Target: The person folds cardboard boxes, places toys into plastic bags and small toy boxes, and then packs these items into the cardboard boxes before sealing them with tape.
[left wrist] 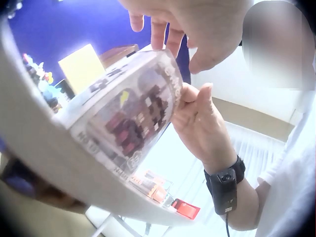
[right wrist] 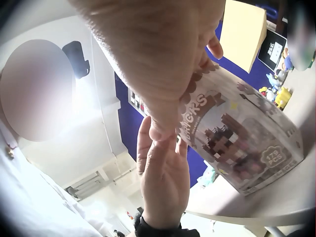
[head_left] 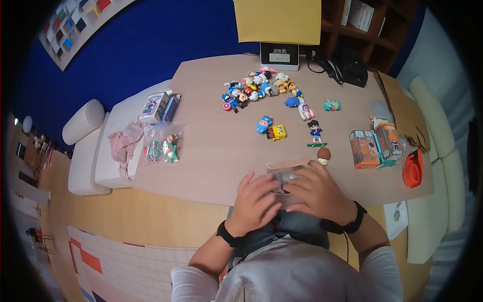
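Observation:
A building-brick box (right wrist: 232,143) stands upright at the near table edge, with printed pixel figures under clear plastic and the word BRICKS. Its top flap (head_left: 289,162) stands up on the far side in the head view. My left hand (head_left: 256,201) is at the box's left side, fingers extended; in the left wrist view its fingertips (left wrist: 158,42) reach the upper edge. Over the right part of the top spreads my right hand (head_left: 322,194), thumb held apart from the fingers. In the right wrist view, that hand (right wrist: 153,59) hides the box's upper corner.
Many toy figures (head_left: 269,89) crowd the table's far middle. A skateboard figure (head_left: 315,132) and a brown-haired figure (head_left: 323,155) stand near the box. Bagged toys (head_left: 165,145) lie left; orange boxes (head_left: 365,148) and a red object (head_left: 412,169) are right.

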### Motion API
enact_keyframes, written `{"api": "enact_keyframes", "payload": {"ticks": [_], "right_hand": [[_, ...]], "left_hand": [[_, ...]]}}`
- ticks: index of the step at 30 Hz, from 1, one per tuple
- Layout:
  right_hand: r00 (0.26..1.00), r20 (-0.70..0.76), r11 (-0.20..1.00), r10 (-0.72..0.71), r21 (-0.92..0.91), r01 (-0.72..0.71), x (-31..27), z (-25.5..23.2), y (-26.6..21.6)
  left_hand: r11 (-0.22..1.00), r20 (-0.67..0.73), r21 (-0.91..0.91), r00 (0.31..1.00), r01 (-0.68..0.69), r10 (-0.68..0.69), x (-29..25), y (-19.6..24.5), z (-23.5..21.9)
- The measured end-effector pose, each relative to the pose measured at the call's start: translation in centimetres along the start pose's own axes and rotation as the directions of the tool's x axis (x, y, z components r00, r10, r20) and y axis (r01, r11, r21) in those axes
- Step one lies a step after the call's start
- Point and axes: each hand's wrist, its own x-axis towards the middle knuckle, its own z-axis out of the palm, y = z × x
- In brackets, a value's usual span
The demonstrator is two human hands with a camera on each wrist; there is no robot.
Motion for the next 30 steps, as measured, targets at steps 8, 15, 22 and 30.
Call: {"api": "enact_keyframes", "payload": {"ticks": [8, 15, 22, 30], "right_hand": [[0.845, -0.412, 0.937, 0.34, 0.22, -0.269, -0.2, -1.2, 0.5], [0.881, -0.207, 0.821, 0.426, 0.497, -0.281, 0.1, 0.2, 0.8], [0.899, -0.216, 0.821, 0.382, 0.525, -0.223, -1.2, 1.2, 0.0], [0.924, -0.223, 0.865, 0.31, 0.469, -0.176, -1.7, 1.6, 0.2]], "left_hand": [[0.975, 0.313, 0.221, 0.947, 0.001, -0.072, 3.0, 1.8, -0.6], [0.979, -0.135, -0.044, 0.97, 0.197, -0.201, 0.2, 0.7, -0.6], [0.903, 0.108, -0.308, 0.954, 0.298, -0.278, 1.4, -0.1, -0.9], [0.908, 0.166, -0.281, 0.948, 0.311, -0.273, 1.0, -0.3, -0.4]]}}
